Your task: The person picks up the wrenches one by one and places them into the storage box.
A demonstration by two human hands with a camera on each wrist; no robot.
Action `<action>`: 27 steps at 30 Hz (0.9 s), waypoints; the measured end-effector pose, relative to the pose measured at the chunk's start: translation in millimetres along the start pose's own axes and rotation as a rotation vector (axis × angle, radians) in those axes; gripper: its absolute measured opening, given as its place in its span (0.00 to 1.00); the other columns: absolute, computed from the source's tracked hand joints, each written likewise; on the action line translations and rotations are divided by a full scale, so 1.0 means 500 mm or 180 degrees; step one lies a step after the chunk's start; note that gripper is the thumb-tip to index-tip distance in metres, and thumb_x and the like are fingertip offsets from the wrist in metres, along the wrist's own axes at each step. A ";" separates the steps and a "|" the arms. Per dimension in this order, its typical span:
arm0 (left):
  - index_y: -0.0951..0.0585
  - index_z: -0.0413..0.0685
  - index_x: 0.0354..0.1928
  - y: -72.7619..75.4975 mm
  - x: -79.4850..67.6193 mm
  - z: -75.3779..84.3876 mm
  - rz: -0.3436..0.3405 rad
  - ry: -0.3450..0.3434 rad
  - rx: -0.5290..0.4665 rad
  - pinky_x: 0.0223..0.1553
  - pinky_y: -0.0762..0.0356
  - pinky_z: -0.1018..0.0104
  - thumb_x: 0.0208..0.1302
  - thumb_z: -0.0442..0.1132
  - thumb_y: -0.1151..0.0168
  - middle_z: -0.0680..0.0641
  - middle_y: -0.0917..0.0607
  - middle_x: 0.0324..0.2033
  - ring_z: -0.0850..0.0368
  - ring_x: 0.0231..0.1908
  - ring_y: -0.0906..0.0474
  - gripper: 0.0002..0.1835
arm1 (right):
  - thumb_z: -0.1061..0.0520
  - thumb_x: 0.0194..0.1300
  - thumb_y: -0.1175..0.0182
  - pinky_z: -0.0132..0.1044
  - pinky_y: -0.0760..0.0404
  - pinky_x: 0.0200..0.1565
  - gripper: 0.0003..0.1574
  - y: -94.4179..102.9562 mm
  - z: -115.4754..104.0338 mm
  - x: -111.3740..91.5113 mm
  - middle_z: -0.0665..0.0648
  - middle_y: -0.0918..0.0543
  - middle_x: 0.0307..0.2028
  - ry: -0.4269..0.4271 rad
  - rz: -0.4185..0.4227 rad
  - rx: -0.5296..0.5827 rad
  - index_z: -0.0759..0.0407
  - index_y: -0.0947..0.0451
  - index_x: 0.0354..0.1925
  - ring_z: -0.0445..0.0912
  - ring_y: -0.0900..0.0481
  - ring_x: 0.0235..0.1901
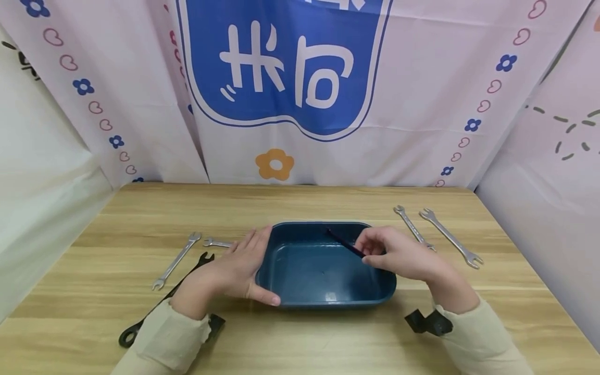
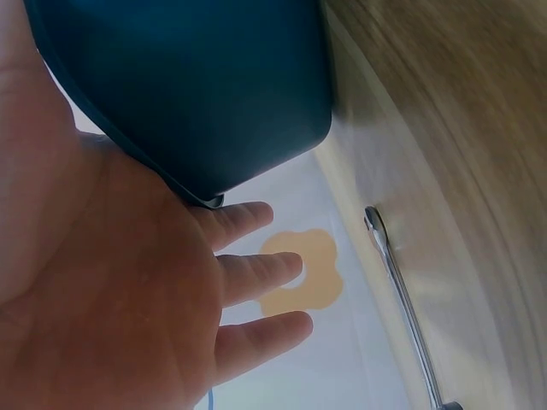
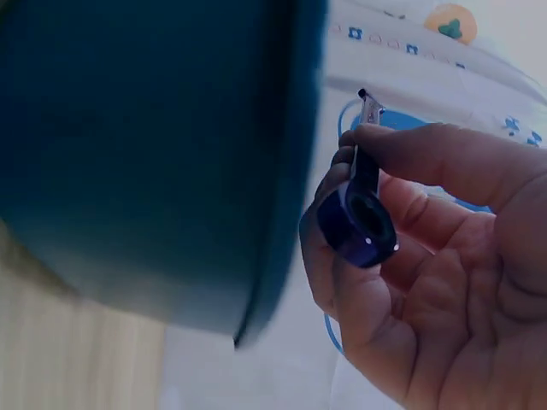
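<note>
A dark wrench [image 1: 344,243] is pinched between the thumb and fingers of my right hand [image 1: 398,252], over the right part of a dark teal basin [image 1: 304,273]. In the right wrist view its ring end [image 3: 338,231] points toward the camera, beside the basin's outer wall [image 3: 145,162]. My left hand [image 1: 241,268] lies along the basin's left rim, fingers extended and thumb at the front corner. From the left wrist view, the palm [image 2: 111,265] is at the rim and three fingers stretch out past the basin's corner.
Left of the basin lie a silver wrench [image 1: 175,263], a small silver wrench [image 1: 216,242] partly hidden by my left hand, and a long black wrench [image 1: 161,302] partly under my forearm. Two silver wrenches [image 1: 412,226] [image 1: 450,237] lie beyond my right hand. A printed cloth [image 1: 323,156] hangs behind the table.
</note>
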State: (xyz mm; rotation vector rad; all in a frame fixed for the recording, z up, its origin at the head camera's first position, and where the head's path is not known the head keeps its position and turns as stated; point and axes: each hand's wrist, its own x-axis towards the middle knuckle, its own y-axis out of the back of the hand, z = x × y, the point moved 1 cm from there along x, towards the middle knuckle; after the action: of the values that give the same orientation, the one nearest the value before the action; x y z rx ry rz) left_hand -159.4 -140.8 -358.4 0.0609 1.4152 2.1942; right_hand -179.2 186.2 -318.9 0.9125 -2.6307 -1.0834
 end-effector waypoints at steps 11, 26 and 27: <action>0.67 0.46 0.79 -0.001 -0.002 -0.003 0.0001 0.0013 0.0023 0.71 0.61 0.28 0.37 0.77 0.29 0.39 0.61 0.79 0.36 0.78 0.66 0.80 | 0.65 0.65 0.37 0.31 0.22 0.34 0.04 -0.051 0.010 0.032 0.51 0.22 0.30 0.0168 -0.0513 0.0131 0.59 0.20 0.39 0.42 0.25 0.32; 0.68 0.46 0.79 -0.003 0.001 -0.005 0.0028 -0.0004 0.0018 0.71 0.61 0.28 0.38 0.76 0.28 0.39 0.60 0.79 0.35 0.78 0.66 0.80 | 0.66 0.63 0.36 0.30 0.22 0.38 0.06 -0.087 0.022 0.047 0.48 0.19 0.30 0.0195 -0.0915 0.0111 0.58 0.16 0.38 0.38 0.24 0.32; 0.68 0.46 0.79 -0.003 0.002 -0.005 0.0026 -0.0002 0.0020 0.71 0.61 0.28 0.37 0.76 0.28 0.39 0.60 0.79 0.35 0.78 0.66 0.80 | 0.67 0.63 0.36 0.29 0.22 0.37 0.06 -0.088 0.022 0.047 0.48 0.19 0.30 0.0202 -0.0926 0.0104 0.58 0.16 0.38 0.38 0.24 0.31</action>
State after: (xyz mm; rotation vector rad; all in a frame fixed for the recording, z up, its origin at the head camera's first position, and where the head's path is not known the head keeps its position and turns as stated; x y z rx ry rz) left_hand -160.3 -141.9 -361.0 0.0696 1.4238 2.1963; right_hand -181.1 154.4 -359.0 1.3459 -2.5255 -1.0520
